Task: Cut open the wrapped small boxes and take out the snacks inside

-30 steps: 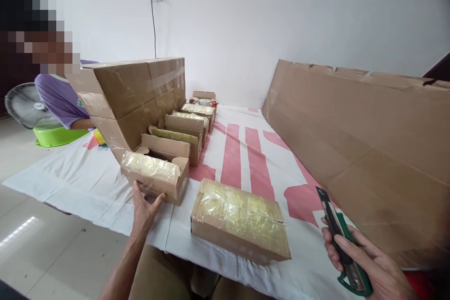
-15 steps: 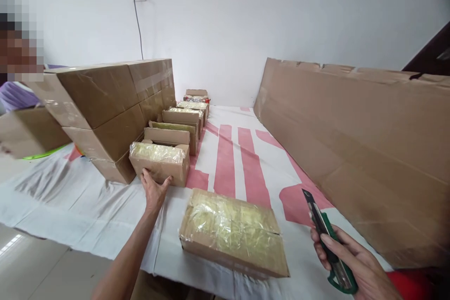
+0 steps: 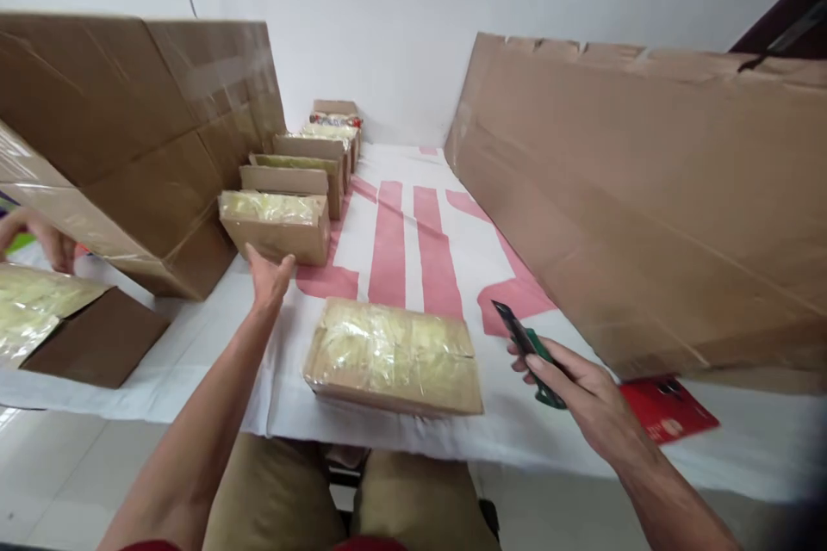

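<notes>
1. Two hands work around the taped carton (image 3: 394, 355), which lies flat at the near edge of the white and red sheet (image 3: 401, 241), between our arms.
2. We judge the carton stiff and fairly light; its glossy tape looks slippery, so the bare cardboard sides give the better hold, one palm on each short end.
3. Our right hand (image 3: 581, 392), just right of the carton, is closed around a green utility knife (image 3: 526, 344) with its tip pointing away from us.
4. Our left hand (image 3: 266, 274), beyond the carton's left corner, is spread open and touches or nearly touches the front of a smaller open box (image 3: 276, 226), first in a row running away from the carton.
5. Left of the carton stand stacked large boxes (image 3: 135, 146); right of it leans a long cardboard sheet (image 3: 646, 189), with a red card (image 3: 668, 415) at its foot.
6. Far left of the carton, another person's hand (image 3: 39, 234) rests by a further open box (image 3: 71, 331).
</notes>
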The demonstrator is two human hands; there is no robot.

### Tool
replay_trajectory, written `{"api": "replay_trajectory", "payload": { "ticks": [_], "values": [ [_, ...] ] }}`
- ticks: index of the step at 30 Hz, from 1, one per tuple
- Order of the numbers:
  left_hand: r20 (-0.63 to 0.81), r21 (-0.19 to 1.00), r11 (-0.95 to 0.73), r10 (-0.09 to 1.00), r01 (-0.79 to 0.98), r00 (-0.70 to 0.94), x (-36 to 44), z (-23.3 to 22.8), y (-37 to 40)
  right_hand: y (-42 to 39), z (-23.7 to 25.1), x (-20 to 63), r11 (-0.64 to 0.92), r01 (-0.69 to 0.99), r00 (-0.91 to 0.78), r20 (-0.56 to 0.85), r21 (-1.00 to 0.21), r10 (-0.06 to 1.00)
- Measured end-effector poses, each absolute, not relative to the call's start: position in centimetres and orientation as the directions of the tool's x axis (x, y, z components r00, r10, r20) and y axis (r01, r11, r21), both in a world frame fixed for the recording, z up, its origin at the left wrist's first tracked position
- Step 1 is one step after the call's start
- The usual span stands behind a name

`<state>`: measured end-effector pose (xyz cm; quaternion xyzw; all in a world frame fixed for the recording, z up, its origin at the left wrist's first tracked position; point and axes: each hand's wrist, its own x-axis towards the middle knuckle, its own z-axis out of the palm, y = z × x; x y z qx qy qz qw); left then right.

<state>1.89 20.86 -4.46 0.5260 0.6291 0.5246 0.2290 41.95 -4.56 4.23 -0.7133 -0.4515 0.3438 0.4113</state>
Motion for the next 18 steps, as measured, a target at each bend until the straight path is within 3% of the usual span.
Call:
{"api": "replay_trajectory", "payload": {
  "ticks": [2,5,10,14,18],
  "values": [
    [0.235,0.925,-0.111,0.918,0.362,-0.320,1.9,-3.5,16.6,-4.8,5.4,41.3,-0.224,0.475,0.269,-0.102,-0.851,0.958],
    [0.285,0.943,-0.253,0.949,0.219,-0.133,2.3,-1.2,9.2,-4.8,7.7,40.0,-0.103,0.617,0.108,-0.045,-0.780,0.993],
    [0.421,0.869,-0.411,0.907,0.276,0.026,4.1,1.3,3.0,-3.1,11.3,36.0,0.174,0.770,-0.180,0.052,-0.614,0.982],
    [0.272,0.902,-0.305,0.951,0.306,0.149,5.1,0.2,3.9,-1.5,12.8,32.8,0.337,0.854,-0.334,0.078,-0.397,0.939],
    [0.152,0.953,-0.185,0.977,0.239,0.150,5.5,-1.0,4.3,-0.4,13.4,30.6,0.400,0.887,-0.411,-0.003,-0.232,0.911]
  ]
}}
